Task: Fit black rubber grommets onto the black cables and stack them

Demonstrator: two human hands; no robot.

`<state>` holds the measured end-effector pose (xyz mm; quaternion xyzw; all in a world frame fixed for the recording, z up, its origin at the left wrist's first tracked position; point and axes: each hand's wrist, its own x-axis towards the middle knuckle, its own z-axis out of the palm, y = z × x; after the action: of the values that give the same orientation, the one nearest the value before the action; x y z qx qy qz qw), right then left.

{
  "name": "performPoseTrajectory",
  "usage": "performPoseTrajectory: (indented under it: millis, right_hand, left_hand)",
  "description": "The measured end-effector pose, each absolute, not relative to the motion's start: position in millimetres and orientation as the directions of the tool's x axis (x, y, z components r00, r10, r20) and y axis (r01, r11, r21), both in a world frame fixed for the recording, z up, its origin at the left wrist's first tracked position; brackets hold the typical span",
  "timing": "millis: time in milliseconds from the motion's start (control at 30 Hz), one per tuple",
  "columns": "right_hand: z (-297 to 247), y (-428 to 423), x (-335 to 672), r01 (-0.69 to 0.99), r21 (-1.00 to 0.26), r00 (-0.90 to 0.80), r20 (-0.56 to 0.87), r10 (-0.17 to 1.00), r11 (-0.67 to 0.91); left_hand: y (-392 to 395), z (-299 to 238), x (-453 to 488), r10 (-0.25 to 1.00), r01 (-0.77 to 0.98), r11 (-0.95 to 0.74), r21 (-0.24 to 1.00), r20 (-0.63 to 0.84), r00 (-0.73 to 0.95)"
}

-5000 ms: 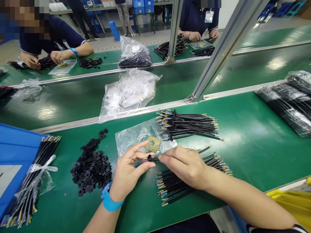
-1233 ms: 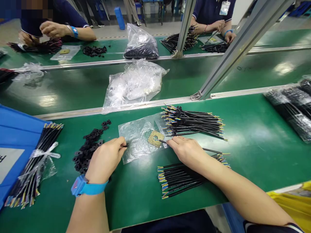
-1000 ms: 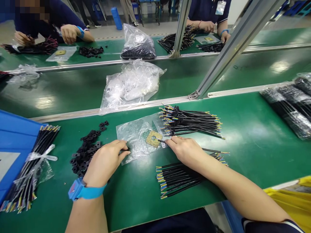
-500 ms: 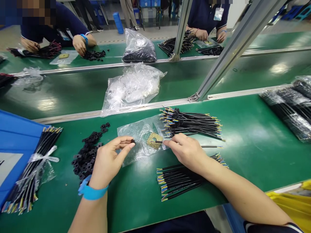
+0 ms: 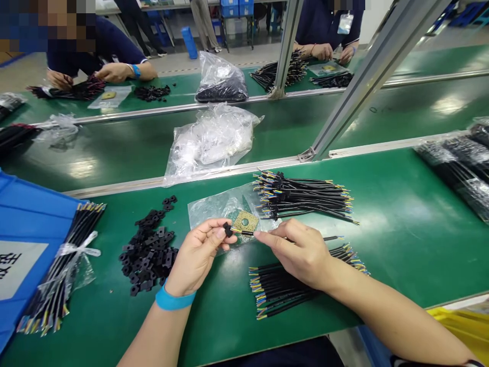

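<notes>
Between its thumb and fingers, my left hand (image 5: 204,250) pinches a small black plastic clip (image 5: 228,230). My right hand (image 5: 300,250) grips a short black cable (image 5: 247,233), whose stripped coloured wires point left and meet the clip; whether they pass through it I cannot tell. Just behind the hands lies a yellowish sponge (image 5: 245,222) with a round hole, on a clear plastic bag (image 5: 208,206). Beneath my right hand is a row of black cables (image 5: 275,290). Left of my left hand spreads a pile of black clips (image 5: 148,255).
A stack of cables with clips (image 5: 305,196) lies behind my right hand. At the left are a tied cable bundle (image 5: 64,265) and a blue bin (image 5: 34,219). A metal post (image 5: 367,76) rises beyond the table. Wrapped bundles (image 5: 454,173) lie right. Two people work opposite.
My left hand has moved right with the clip, bringing it against the cable's wire ends. My right hand stays nearly in place. The opposite person's hand at left has left the small black parts.
</notes>
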<state>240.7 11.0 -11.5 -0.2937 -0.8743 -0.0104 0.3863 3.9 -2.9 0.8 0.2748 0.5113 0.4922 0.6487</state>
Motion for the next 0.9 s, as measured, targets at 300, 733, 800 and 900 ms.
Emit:
performPoseTrajectory:
  millis: [300, 733, 800, 900]
  right_hand:
    - [1.7, 12.0, 245.9, 0.476, -0.069, -0.623, 0.677, 0.392, 0.877]
    - [-1.0, 11.2, 243.8, 0.532, -0.183, -0.577, 0.636, 0.512, 0.827]
    - [-0.8, 10.3, 242.0, 0.520, -0.148, -0.596, 0.642, 0.482, 0.841]
    - [1.0, 10.1, 240.6, 0.526, -0.075, -0.612, 0.658, 0.439, 0.847]
  left_hand:
    - [-4.4, -5.1, -4.5, 0.968, -0.110, 0.243, 0.964, -0.248, -0.032]
    - [-8.2, -1.9, -3.7, 0.983, 0.086, 0.168, 0.982, -0.174, 0.061]
    - [-9.3, -3.0, -0.9, 0.983, 0.125, 0.154, 0.980, -0.165, 0.085]
    - [-8.9, -5.9, 2.6, 0.988, 0.164, 0.137, 0.977, -0.147, 0.053]
